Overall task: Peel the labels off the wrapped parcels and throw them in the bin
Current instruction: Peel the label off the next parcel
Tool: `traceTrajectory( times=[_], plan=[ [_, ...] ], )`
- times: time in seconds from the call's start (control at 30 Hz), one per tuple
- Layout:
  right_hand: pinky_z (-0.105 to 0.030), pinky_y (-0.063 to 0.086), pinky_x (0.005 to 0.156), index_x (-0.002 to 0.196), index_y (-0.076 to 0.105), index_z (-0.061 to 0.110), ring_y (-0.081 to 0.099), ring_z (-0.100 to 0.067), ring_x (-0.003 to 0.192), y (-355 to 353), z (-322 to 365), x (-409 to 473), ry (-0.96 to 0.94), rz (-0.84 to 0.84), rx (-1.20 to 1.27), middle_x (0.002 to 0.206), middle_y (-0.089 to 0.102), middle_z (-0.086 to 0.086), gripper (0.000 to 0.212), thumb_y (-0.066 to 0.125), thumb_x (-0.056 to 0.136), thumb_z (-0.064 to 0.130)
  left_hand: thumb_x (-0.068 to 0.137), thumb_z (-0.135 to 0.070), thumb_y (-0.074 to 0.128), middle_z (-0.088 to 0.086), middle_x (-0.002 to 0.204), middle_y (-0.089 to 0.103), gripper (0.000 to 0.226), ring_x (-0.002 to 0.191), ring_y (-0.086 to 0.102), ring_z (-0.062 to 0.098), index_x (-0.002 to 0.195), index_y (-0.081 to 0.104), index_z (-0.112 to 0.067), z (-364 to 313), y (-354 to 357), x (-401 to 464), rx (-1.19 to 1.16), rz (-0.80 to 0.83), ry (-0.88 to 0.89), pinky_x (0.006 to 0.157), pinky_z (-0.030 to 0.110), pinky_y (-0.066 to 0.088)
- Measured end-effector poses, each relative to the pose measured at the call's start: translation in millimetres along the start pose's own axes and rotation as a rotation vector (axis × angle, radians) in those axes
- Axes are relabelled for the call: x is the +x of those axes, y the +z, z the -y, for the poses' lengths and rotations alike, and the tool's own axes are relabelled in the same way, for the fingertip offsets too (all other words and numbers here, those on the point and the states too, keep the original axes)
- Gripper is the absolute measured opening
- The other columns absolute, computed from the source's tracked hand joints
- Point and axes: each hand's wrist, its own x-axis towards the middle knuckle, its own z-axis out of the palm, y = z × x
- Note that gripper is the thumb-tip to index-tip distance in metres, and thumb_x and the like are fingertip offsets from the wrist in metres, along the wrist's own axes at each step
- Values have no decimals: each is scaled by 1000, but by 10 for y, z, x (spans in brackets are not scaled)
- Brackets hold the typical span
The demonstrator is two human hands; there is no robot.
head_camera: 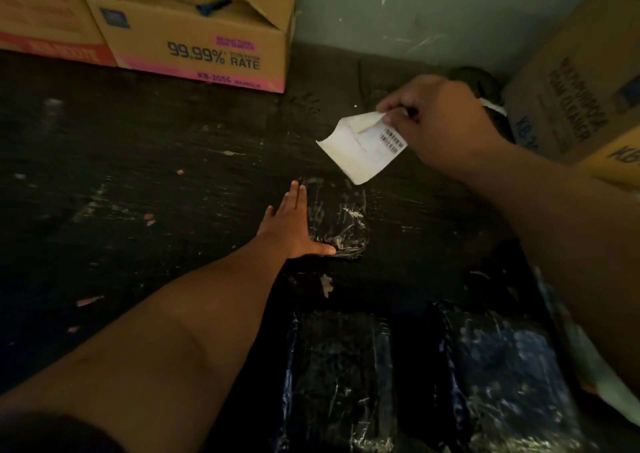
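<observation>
With the white shipping label (360,148) pinched at its corner by the right hand (436,120), free of the black wrapped parcel (337,224) under the flat left hand (294,227), bin it uncrumpled so adhesive doesn't catch fingertips.

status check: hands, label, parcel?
Right hand pinches the peeled label, lifted clear. Left hand flat on the wrapped parcel. No bin identifiable in view. Path unobstructed.

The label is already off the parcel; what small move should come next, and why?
Probably carry the label to the bin, which is not visible here. The right hand pinches it, lifted free, while the left hand rests flat on the bare parcel.
</observation>
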Motion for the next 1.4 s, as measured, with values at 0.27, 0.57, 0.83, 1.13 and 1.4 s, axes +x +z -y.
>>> traceTrajectory(
  times=[0.27, 0.57, 0.83, 1.13, 1.4],
  plan=[
    [-21, 39, 90, 127, 66, 22, 61, -20, 108, -213, -343, -419, 63, 117, -79, 127, 63, -7, 32, 52, 99, 14, 70, -85, 63, 9, 168, -15, 135, 155, -3, 28, 160, -11, -17, -257, -190, -79, 84, 16, -13, 124, 56, 7],
    [-29, 42, 93, 114, 72, 18, 62, -22, 111, -992, -1279, -1244, 289, 121, -131, 120, 69, -4, 27, 52, 97, 13, 89, -76, 45, 8, 170, 4, 100, 155, 9, 24, 162, 6, -19, -1552, -107, -245, 128, -76, 140, 124, 50, 14],
    [-32, 45, 80, 106, 74, 13, 64, -28, 102, -2039, -2529, -2510, 445, 65, -286, 110, 72, -8, 21, 58, 94, 14, 93, -73, 42, 8, 166, 19, 87, 149, 27, 28, 159, 21, -21, -3516, 450, -593, 85, -138, 372, 120, 48, 27],
    [-35, 54, 79, 113, 71, 24, 65, -24, 95, -2720, -3683, -3723, 647, -4, -408, 108, 70, -5, 26, 56, 94, 15, 97, -60, 47, 14, 165, 18, 76, 152, 19, 30, 157, 29, -17, -5120, 1230, -662, -11, -247, 510, 120, 45, 25],
    [-37, 57, 85, 117, 67, 22, 63, -22, 96, -2767, -4145, -4000, 719, 5, -436, 113, 63, -5, 28, 61, 92, 11, 102, -50, 38, 14, 160, 31, 63, 149, 24, 29, 152, 36, -11, -5420, 1547, -513, 93, -332, 460, 122, 45, 14]
  ],
)
